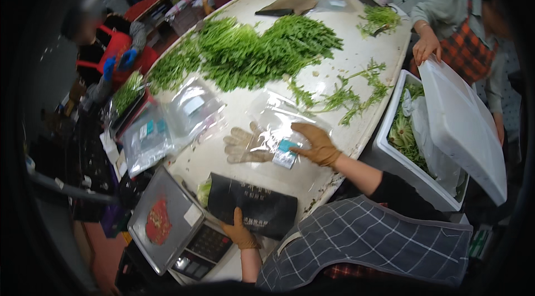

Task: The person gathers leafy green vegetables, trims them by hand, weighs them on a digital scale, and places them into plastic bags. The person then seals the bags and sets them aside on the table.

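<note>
My left hand (241, 231), in a brown glove, holds a black printed wrapper (267, 208) by its near edge, thumb on top and the other fingers partly hidden. Pale leafy greens (204, 192) poke out of the wrapper's left end. My right hand (318, 145), gloved alike, lies with thumb and fingers apart over a clear plastic bag (271, 108). Beside its thumb is the bag's white and teal label (285, 153). A beige work glove (240, 143) lies on the white table (200, 158), partly under that bag.
Leafy greens (259, 53) are heaped mid-table, loose sprigs (347, 97) nearer. Stacked clear bags (150, 141) and a scale with a steel pan (161, 220) are at left. At right, a person's hand (426, 45) holds the lid (464, 116) of a foam box (388, 160).
</note>
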### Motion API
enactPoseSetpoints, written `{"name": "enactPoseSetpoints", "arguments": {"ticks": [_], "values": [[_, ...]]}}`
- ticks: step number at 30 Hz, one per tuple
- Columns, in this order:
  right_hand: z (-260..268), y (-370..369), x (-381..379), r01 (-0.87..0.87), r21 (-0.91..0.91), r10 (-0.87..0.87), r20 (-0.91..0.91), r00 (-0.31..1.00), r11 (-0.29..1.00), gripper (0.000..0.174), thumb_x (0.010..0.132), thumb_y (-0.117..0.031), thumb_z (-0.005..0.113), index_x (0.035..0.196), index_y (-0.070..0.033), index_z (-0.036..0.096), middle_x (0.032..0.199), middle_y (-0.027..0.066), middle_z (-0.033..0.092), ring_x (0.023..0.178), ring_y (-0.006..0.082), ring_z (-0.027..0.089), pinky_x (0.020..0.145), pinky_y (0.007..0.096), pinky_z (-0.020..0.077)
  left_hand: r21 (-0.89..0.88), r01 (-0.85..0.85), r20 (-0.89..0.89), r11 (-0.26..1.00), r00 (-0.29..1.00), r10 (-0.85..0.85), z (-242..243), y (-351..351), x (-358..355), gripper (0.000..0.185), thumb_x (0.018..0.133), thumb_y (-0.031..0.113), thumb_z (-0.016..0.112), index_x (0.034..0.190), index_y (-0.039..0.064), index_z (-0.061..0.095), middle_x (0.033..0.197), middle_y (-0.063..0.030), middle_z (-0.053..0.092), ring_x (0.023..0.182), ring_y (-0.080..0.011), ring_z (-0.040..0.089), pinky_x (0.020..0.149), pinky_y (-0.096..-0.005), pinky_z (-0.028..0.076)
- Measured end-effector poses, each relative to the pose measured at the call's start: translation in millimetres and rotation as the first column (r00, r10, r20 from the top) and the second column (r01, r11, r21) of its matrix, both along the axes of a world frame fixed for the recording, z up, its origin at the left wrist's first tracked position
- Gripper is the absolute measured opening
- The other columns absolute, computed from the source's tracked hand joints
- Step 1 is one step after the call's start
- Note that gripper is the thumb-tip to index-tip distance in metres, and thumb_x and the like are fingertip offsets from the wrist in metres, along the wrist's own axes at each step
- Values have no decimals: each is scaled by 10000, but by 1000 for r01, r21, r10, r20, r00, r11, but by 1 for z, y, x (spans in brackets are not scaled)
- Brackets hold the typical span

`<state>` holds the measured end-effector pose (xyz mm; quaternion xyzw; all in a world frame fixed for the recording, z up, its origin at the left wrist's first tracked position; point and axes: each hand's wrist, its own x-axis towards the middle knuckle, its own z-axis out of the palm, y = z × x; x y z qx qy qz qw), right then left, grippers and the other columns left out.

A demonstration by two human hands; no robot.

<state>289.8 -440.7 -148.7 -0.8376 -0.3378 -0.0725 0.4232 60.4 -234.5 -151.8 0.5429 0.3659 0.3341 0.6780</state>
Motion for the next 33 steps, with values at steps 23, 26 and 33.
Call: {"name": "enactPoseSetpoints", "arguments": {"ticks": [23, 26, 33], "values": [[88, 90, 19, -313, 134, 231, 424, 875, 940, 132, 841, -106, 573, 928, -159, 657, 774, 12, 647, 710, 190, 614, 658, 319, 481, -363, 789, 566, 495, 609, -556, 42, 89, 15, 588, 895, 426, 498, 1346, 56, 420, 1315, -134, 487, 1140, -304, 514, 998, -466, 404], [42, 101, -13, -388, -39, 367, 426, 827, 921, 138, 806, -162, 579, 922, -161, 654, 877, -4, 645, 820, 201, 607, 759, 360, 455, -377, 653, 437, 657, 751, -495, 31, 97, 38, 571, 891, 398, 526, 1330, 44, 434, 1293, -132, 508, 1128, -279, 529, 998, -450, 412], [25, 75, -50, -393, 51, 342, 401, 850, 918, 246, 768, -146, 581, 1005, -89, 622, 1062, 61, 616, 1022, 222, 576, 882, 386, 428, -298, 777, 461, 555, 626, -629, 46, 64, 57, 514, 912, 346, 499, 1291, 2, 459, 1235, -141, 548, 1103, -259, 547, 990, -423, 423]]}}
